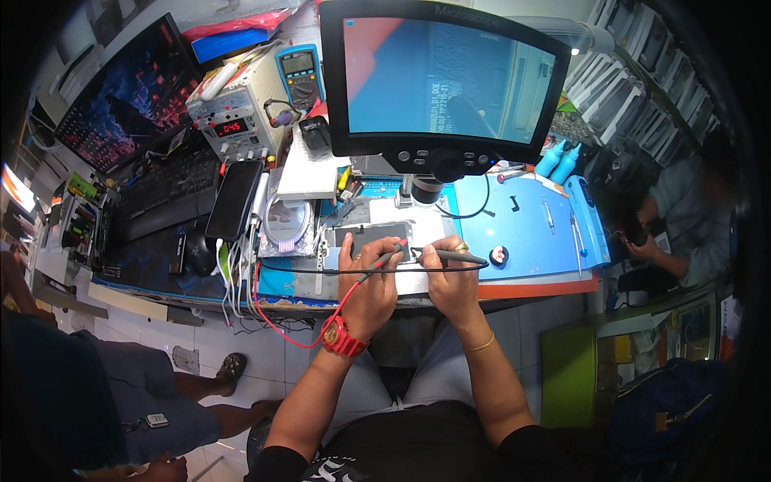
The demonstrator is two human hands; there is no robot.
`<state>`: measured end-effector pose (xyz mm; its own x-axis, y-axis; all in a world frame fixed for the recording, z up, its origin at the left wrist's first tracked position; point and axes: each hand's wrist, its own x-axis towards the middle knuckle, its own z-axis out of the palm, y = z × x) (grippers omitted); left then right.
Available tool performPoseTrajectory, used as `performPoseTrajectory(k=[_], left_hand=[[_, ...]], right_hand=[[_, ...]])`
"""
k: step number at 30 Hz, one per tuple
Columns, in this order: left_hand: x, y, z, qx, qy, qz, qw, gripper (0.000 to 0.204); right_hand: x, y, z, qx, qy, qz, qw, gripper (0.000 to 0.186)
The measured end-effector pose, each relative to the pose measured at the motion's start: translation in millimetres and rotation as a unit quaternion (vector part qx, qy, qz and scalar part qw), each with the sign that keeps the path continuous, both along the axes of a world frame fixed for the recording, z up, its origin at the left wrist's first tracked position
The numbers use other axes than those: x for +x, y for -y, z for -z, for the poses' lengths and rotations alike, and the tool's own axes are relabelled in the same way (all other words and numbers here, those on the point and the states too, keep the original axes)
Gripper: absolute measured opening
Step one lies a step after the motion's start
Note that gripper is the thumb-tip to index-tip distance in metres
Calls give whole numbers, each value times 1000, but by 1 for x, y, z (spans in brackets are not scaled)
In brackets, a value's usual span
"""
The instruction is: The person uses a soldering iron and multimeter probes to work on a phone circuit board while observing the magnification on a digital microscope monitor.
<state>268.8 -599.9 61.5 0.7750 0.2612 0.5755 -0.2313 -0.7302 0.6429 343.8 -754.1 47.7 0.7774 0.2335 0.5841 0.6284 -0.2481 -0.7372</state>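
Note:
My left hand (371,291) is closed around a red test probe (379,263), whose red lead loops down past my wrist. In my right hand (452,289) a black test probe (464,258) is pinched, its body slanting out to the right. Both probe tips point inward over a dark, flat phone-like panel (368,234) lying on the bench under the microscope lens (426,191). Whether the tips touch it is too small to tell. A black lead runs across in front of both hands. The microscope screen (450,76) shows a magnified part and a blurred pinkish shape.
Left of the panel lie a smartphone (234,201), cables and a wire spool (289,223). Behind stand a power supply (245,104) and a multimeter (300,78). The blue mat (522,269) holds tweezers (577,233), bottles (568,165) and a small round pot (499,255). People are on both sides.

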Motion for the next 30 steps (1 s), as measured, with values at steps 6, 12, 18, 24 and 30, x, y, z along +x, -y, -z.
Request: performPoseTrajectory(k=[6, 12, 18, 24, 30], left_hand=[[0, 0, 3, 2, 4, 0, 1000, 9], [0, 0, 1, -1, 1, 2, 1000, 9], [1, -2, 4, 17, 12, 9, 1000, 19], [0, 1, 0, 0, 4, 6, 1000, 8], [1, -3, 5, 21, 4, 8, 1000, 18]], right_hand=[[0, -1, -2, 2, 1, -2, 1000, 12], [-1, 0, -6, -12, 25, -2, 1000, 11], [0, 1, -2, -16, 19, -5, 1000, 11], [-1, 0, -2, -5, 11, -3, 1000, 11], [-1, 0, -2, 0, -3, -5, 1000, 11]])
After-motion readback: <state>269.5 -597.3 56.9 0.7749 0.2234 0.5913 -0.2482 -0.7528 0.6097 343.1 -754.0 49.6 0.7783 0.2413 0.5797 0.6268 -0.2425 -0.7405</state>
